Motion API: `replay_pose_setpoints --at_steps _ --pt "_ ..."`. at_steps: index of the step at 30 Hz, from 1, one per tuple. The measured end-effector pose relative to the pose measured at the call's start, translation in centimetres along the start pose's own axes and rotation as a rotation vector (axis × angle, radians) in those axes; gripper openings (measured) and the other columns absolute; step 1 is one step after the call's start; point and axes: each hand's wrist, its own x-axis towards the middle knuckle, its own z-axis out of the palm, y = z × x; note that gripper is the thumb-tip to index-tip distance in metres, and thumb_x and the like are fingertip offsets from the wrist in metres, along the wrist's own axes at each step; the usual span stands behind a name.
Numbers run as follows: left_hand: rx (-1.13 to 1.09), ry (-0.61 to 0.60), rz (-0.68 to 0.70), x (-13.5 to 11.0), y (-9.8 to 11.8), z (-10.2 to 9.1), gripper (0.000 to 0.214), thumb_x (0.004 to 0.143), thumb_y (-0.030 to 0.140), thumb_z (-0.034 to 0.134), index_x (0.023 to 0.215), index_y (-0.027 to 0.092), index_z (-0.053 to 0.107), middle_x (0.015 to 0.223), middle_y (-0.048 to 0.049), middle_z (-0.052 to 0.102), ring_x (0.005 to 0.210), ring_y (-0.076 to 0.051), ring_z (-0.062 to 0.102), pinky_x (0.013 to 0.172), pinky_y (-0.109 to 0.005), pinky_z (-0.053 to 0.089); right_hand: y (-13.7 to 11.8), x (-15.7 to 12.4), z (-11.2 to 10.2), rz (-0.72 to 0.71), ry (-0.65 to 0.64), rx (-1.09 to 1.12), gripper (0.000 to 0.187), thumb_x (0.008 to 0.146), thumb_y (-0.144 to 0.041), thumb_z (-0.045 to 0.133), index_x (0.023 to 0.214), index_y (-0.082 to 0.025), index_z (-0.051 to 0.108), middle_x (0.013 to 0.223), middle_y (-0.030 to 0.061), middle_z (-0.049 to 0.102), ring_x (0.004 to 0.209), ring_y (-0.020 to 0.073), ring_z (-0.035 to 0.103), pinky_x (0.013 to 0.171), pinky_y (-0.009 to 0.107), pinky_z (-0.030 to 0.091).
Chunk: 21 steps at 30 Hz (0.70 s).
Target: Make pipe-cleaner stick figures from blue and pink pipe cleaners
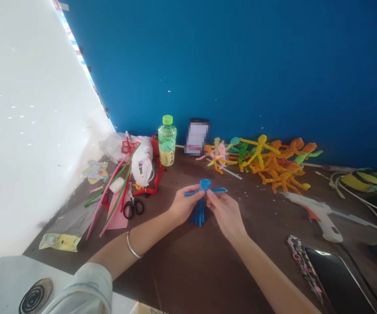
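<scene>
A blue pipe-cleaner figure with a round head, two outstretched arms and dangling legs is held over the brown table. My left hand pinches its left arm and body. My right hand pinches it from the right side, near the other arm. Both hands have their fingers closed on the figure. A silver bangle sits on my left wrist.
A pile of orange, yellow, green and pink pipe-cleaner figures lies by the blue wall. A green-capped bottle, a plastic bag, loose pipe cleaners and black scissors are at the left. A glue gun and phone lie at the right.
</scene>
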Motion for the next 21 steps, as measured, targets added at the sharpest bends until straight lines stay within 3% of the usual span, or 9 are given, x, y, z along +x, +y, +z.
replay_pose_setpoints --at_steps 7,14,17,21 --pt "-0.021 -0.072 0.001 0.0 -0.1 0.0 0.030 0.059 0.026 0.074 0.084 0.012 0.068 0.078 -0.0065 0.067 0.072 -0.014 0.061 0.075 -0.029 0.044 0.1 0.2 0.4 0.012 -0.088 0.114 0.024 0.060 -0.032 0.073 0.074 -0.019 0.058 0.065 -0.0021 0.054 0.054 0.0086 0.047 0.053 0.024 0.045" --pt "0.021 -0.142 0.008 -0.2 0.4 0.2 0.030 0.060 0.033 0.073 0.078 0.010 0.067 0.061 -0.0048 0.062 0.058 -0.014 0.056 0.064 -0.030 0.044 0.3 0.6 -0.5 -0.124 -0.119 -0.184 0.024 0.065 -0.037 0.069 0.077 -0.018 0.060 0.056 -0.0005 0.058 0.053 0.0133 0.055 0.057 0.029 0.049" --pt "0.035 -0.140 0.028 -0.4 0.7 0.4 0.030 0.060 0.034 0.073 0.077 0.010 0.067 0.059 -0.0036 0.061 0.055 -0.013 0.055 0.062 -0.029 0.044 -0.1 0.5 -0.5 -0.138 -0.108 -0.217 0.024 0.066 -0.036 0.068 0.079 -0.017 0.060 0.057 -0.0002 0.060 0.053 0.0138 0.056 0.059 0.031 0.050" --pt "0.092 -0.143 0.011 -0.5 1.1 0.6 0.030 0.060 0.037 0.072 0.071 0.010 0.067 0.056 -0.0039 0.061 0.054 -0.013 0.055 0.063 -0.030 0.044 -0.2 0.7 -0.8 -0.123 -0.185 -0.210 0.024 0.066 -0.039 0.067 0.076 -0.018 0.060 0.056 -0.0003 0.059 0.054 0.0138 0.056 0.057 0.029 0.049"
